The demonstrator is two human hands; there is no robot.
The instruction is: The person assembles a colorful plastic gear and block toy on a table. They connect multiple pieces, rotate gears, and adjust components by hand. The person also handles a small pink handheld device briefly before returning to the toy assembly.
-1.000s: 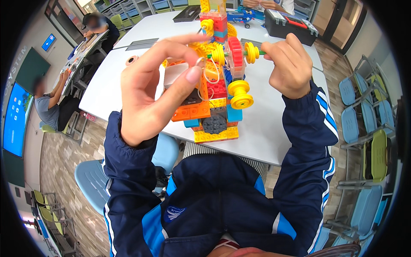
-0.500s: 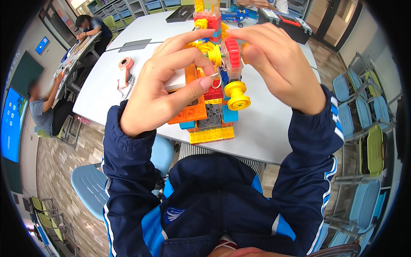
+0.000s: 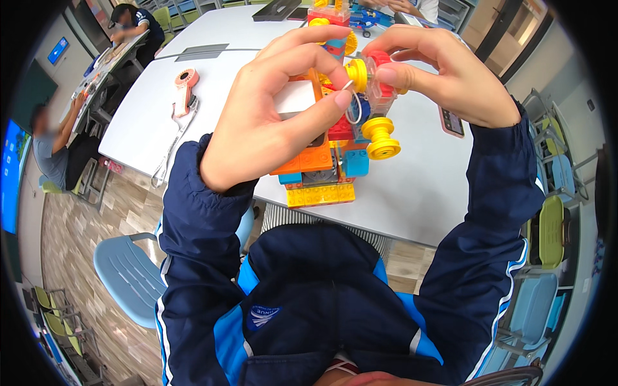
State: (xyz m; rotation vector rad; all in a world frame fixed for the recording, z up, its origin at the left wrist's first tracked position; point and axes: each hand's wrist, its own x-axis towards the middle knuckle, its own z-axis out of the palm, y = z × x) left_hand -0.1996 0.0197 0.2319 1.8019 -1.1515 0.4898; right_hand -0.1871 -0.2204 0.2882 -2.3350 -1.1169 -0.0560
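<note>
A toy-brick model stands on the table, with a yellow brick base (image 3: 320, 195), orange bricks (image 3: 311, 159) and a yellow spool (image 3: 383, 139) on its near right side. My left hand (image 3: 257, 119) reaches over the model, thumb and index finger pinched on a thin white loop (image 3: 353, 117), perhaps string or a rubber band. Against the red ridged wheel (image 3: 380, 58) at the upper right of the model, my right hand (image 3: 454, 80) rests its thumb, fingers curled behind. Beside that wheel is a yellow hub (image 3: 356, 74). My left hand hides part of the model's middle.
Left on the white table (image 3: 145, 119) lies a pink handheld fan (image 3: 186, 80) with a strap. A phone (image 3: 452, 121) lies under my right wrist. Far back are a dark tray (image 3: 278, 9) and a blue brick build (image 3: 365, 19). A blue chair (image 3: 129, 278) stands lower left; other people sit nearby.
Both hands have shifted right in the picture. My right thumb has come onto the red wheel, from which it was apart. The white loop stays in my left hand; the phone has come into view.
</note>
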